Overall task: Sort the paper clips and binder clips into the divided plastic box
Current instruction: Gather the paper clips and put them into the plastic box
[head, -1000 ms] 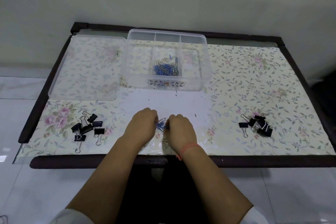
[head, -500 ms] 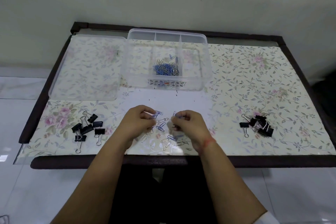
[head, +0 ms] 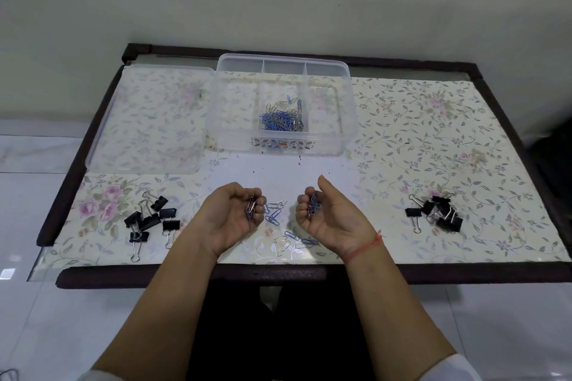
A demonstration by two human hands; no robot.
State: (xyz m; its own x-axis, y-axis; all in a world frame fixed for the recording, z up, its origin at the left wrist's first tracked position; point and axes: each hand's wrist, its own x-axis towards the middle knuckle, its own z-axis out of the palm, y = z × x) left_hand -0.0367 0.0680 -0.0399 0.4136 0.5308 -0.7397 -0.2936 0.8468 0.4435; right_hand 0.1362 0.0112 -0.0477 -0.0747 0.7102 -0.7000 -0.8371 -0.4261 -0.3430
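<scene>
My left hand [head: 230,219] is turned palm up above the table's near edge, its fingers curled on a small bunch of paper clips. My right hand [head: 329,219], also palm up, cups another bunch. Several loose blue and silver paper clips [head: 280,226] lie on the table between and below both hands. The clear divided plastic box [head: 346,108] stands at the back middle, with a heap of paper clips [head: 281,120] in its middle compartment. Black binder clips lie in two groups: the left pile [head: 151,219] and the right pile [head: 436,213].
The box's clear lid [head: 148,120] lies flat to the left of the box. The table [head: 433,139] has a floral cover and a dark raised frame [head: 216,275]. A pale wall rises behind it, and white floor tiles show on both sides.
Both hands were palm down, close together over the paper clip pile. They have moved apart and turned palm up, each holding paper clips, and the loose clips on the table show between them.
</scene>
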